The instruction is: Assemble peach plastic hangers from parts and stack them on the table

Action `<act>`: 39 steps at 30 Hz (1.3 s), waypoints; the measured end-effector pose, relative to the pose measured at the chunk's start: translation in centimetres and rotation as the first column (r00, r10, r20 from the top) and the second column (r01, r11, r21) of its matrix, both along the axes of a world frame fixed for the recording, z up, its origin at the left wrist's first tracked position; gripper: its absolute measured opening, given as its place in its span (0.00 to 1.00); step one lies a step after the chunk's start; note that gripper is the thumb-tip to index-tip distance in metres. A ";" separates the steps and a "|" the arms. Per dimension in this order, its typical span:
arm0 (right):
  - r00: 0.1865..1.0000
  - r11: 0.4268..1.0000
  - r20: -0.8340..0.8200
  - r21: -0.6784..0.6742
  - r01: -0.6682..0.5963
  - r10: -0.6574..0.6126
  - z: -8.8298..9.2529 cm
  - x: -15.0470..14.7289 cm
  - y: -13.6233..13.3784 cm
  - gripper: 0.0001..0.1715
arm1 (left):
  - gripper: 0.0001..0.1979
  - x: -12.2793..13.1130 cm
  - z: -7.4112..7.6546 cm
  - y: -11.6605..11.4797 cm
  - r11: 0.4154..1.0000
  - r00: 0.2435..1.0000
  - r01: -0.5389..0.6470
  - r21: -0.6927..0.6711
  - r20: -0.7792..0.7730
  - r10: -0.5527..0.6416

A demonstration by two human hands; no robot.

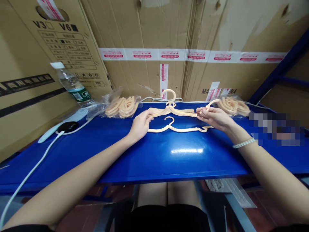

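Over the blue table, my left hand (pixel 141 125) is closed on the left arm of a beige clothes hanger (pixel 177 111), whose hook points up towards the boxes. At the other end, my right hand (pixel 213 116) pinches that hanger's right arm, with a curved beige piece (pixel 212 102) sticking up by the fingers. Where this piece joins is hidden by the hand. A second beige hanger (pixel 183 130) lies on the table nearer me, its left end partly behind my left hand. Further hanger parts show just behind the held one.
Clear bags of beige parts lie at the left (pixel 123 107) and right (pixel 233 105) along the back. A water bottle (pixel 74 87), a pale blue brush-like object (pixel 78 115) and a black round device (pixel 67 127) with a white cable are at left. Cardboard boxes (pixel 145 29) stand behind.
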State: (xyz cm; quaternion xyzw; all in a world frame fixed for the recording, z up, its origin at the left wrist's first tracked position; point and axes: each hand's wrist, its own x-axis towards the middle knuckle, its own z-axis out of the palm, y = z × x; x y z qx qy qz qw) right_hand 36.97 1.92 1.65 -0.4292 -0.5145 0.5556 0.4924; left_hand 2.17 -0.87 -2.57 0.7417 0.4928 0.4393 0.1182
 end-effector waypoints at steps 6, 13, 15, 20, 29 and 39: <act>0.996 0.989 0.046 -0.132 -0.071 0.078 0.4 -0.3 -0.4 0.07 | 0.06 0.0 0.0 -0.1 1.000 1.000 0.006 0.024 -0.009 -0.005; 0.995 0.982 0.006 -0.158 -0.099 0.101 0.3 -0.5 -0.5 0.07 | 0.07 -0.1 -0.1 0.0 0.998 1.000 0.017 0.054 -0.007 -0.017; 0.994 0.982 0.008 -0.160 -0.103 0.105 0.3 -0.6 -0.6 0.08 | 0.07 0.0 -0.2 0.0 0.998 1.000 0.017 0.060 -0.003 -0.017; 0.996 0.984 0.015 -0.155 -0.087 0.090 0.2 -0.8 -0.6 0.11 | 0.07 0.0 -0.2 -0.2 0.997 0.999 0.030 0.073 -0.028 -0.028; 0.999 1.000 0.051 -0.006 0.007 -0.007 -1.0 -1.2 -0.1 0.15 | 0.08 0.2 0.1 -0.7 0.997 0.997 0.022 0.067 -0.078 -0.017; 0.985 0.971 0.049 0.187 0.151 -0.163 -0.8 -2.0 -0.6 0.22 | 0.09 0.5 0.2 -1.0 0.998 0.995 0.015 0.056 -0.096 -0.010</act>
